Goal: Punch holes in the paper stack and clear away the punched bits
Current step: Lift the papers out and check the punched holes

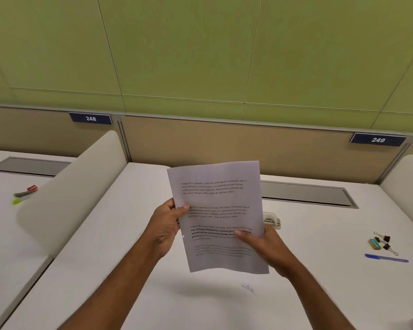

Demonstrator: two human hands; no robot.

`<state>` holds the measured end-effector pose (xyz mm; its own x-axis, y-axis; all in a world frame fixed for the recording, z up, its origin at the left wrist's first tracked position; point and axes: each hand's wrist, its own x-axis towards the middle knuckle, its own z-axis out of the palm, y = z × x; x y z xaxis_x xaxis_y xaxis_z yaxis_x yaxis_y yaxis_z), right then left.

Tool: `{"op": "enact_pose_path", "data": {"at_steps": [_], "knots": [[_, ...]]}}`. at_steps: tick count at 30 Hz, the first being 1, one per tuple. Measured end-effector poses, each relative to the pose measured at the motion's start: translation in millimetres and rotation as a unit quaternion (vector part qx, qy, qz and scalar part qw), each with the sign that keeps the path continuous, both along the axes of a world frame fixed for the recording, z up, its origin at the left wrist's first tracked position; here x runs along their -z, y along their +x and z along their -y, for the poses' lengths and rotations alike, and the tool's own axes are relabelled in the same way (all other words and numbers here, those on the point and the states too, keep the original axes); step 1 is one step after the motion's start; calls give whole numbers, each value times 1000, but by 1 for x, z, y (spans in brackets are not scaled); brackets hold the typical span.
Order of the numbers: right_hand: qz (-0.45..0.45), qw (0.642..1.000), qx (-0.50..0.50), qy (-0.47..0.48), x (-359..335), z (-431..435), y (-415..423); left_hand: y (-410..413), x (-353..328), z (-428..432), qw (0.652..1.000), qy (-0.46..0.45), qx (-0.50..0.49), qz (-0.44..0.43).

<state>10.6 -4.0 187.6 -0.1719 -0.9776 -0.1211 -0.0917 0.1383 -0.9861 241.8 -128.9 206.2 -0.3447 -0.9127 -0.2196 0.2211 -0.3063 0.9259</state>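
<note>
- Right now both forearms are reaching forward and slightly inward from the near edge of the desk [129,270], meeting over its middle.
- The paper stack [218,217] is hanging between the two hands, lifted off the desk, printed side facing the person, top edge leaning a little to the left.
- The left hand [166,226] is grasping the stack's left edge about halfway up, thumb lying on the printed face, the other fingers tucked behind.
- The right hand [266,244] is pinching the lower right part of the stack, thumb stretching across the text, fingers hidden behind the sheets.
- A small round hole [183,236] is showing at the left margin, just below the left thumb.
- A pale hole punch [272,220] is sitting on the desk just beyond the right hand, half hidden by the paper.
- Well off to the right of the right hand, black binder clips [385,242], a small eraser [374,244] and a blue pen [386,258] are lying together.
- Left of the left forearm a cream divider [76,186] is standing, with markers [25,195] lying beyond it on the neighbouring desk.
</note>
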Motion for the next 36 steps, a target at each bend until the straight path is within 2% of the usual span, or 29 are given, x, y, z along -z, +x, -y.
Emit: {"op": "enact_pose_path", "data": {"at_steps": [6,13,18,25,27,30,36], "knots": [[30,1000,-1,9,7,24,35,39,3,17,1000,-13,-16,23],[111,994,15,20,24,55,80,90,32,29,994,-27,-7,106],[154,986,16,60,43,83,123,117,55,39,988,2,-74,139],[190,970,71,131,97,158,214,197,101,114,956,46,-140,255],[170,970,115,133,104,161,225,205,110,116,946,61,-150,279],[86,972,171,138,117,163,249,217,121,121,933,73,-168,309],[-122,964,176,157,152,191,294,245,161,163,906,83,-182,372]]}}
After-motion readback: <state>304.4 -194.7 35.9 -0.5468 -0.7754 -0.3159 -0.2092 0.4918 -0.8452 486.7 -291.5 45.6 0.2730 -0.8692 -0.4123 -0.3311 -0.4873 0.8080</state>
